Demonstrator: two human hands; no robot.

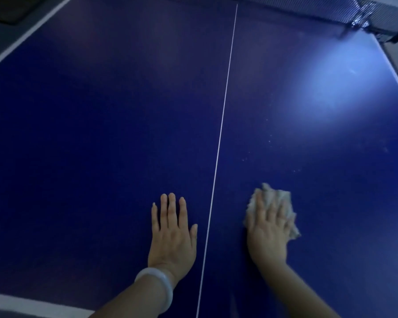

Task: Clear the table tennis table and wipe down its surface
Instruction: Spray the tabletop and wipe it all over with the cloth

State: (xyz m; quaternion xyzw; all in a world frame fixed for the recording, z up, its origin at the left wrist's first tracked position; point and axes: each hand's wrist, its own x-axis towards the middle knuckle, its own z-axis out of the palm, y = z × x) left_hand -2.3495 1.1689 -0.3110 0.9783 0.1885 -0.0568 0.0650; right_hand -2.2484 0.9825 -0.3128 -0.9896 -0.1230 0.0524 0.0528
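I press a cloth on the blue table.

My right hand (268, 228) lies flat with straight fingers on a pale crumpled cloth (283, 203), near the table's (101, 122) near edge, right of the white middle line (221, 134). My left hand (172, 232) rests flat on the table, fingers straight, just left of that line, holding nothing. The net (331, 10) runs along the far edge.

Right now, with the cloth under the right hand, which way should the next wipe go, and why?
Probably forward, away from the body: pale specks dot the table just ahead of the cloth under the right hand. The left hand lies flat across the centre line, bracing.
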